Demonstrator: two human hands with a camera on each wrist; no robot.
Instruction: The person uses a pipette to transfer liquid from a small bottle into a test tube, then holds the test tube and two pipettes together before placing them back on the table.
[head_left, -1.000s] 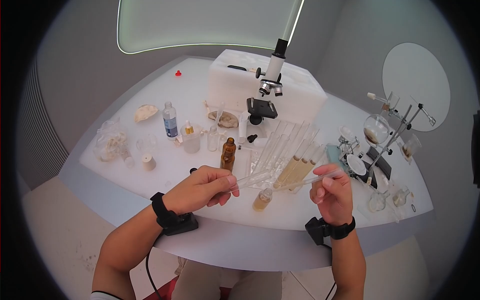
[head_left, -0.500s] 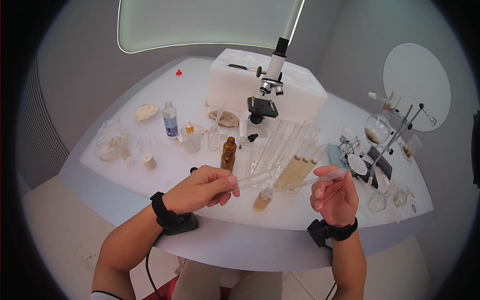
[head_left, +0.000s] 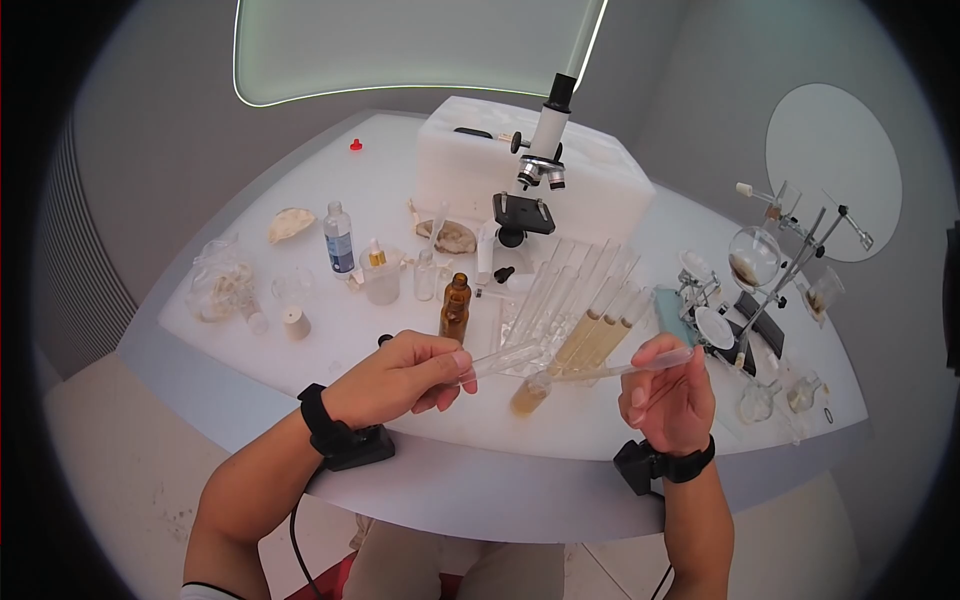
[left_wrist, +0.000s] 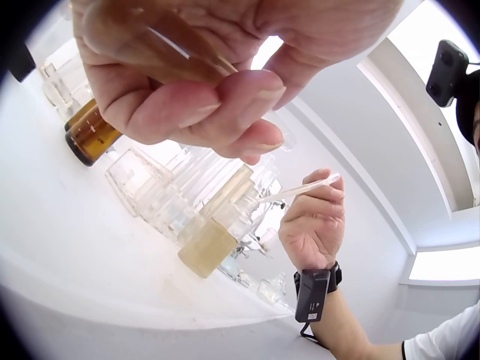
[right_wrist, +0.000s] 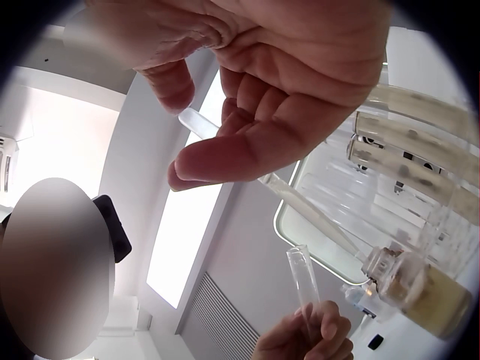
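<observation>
My left hand [head_left: 415, 375] grips a clear glass test tube [head_left: 505, 359], which slants with its mouth end toward the right. My right hand [head_left: 672, 400] holds a translucent plastic dropper [right_wrist: 307, 206], its bulb end between thumb and fingers. The dropper's tip is at the mouth of a small clear glass bottle [right_wrist: 427, 296] of cloudy yellowish liquid. That bottle leans on the table between both hands in the head view. Just behind it, several test tubes stand slanted, some filled with a cloudy tan liquid [head_left: 597, 340].
An open brown glass bottle [head_left: 455, 310] stands just beyond the left hand. Behind are a microscope [head_left: 525, 213] and a white foam block [head_left: 460, 170]. Flask stands with metal clamps [head_left: 790, 270] are at the right; a plastic beaker [head_left: 382, 283] and labelled bottle [head_left: 339, 245] are at the left.
The dropper's bulb end has lowered in the right hand, and its tip has come to the small bottle's mouth. The small bottle now leans to the right. My left hand stays nearly still.
</observation>
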